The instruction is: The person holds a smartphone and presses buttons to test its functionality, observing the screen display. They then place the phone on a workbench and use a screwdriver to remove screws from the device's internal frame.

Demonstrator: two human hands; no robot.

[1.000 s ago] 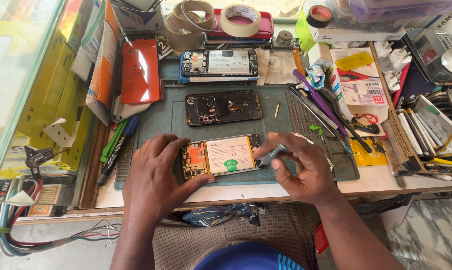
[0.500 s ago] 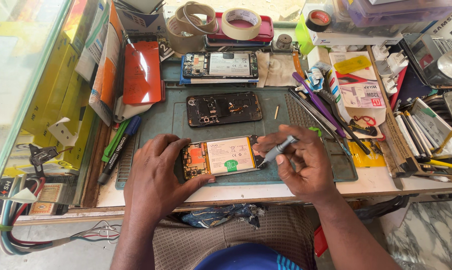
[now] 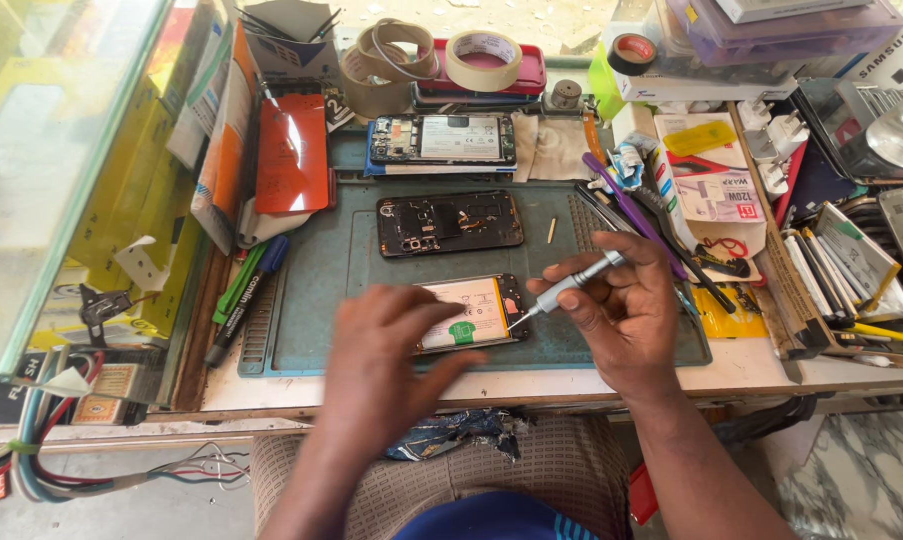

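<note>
An opened phone (image 3: 477,310) with its white battery showing lies on the green work mat (image 3: 342,270). My left hand (image 3: 387,345) rests over its left end and is blurred by motion. My right hand (image 3: 622,310) grips a small silver screwdriver (image 3: 570,287), whose tip touches the phone's right end. A dark phone frame (image 3: 450,222) lies just beyond on the mat, and another opened phone (image 3: 444,138) sits behind it.
Tape rolls (image 3: 482,60) stand at the back. An orange phone cover (image 3: 290,155) leans at the left beside a glass panel (image 3: 62,150). Pens (image 3: 247,285) lie left of the mat. Tweezers, tools and chargers (image 3: 772,160) crowd the right side. Wires (image 3: 92,470) hang lower left.
The phone has been turned end for end, its circuit end now at the right. My left hand slid right over it. My right hand raised the screwdriver and set its tip on the phone.
</note>
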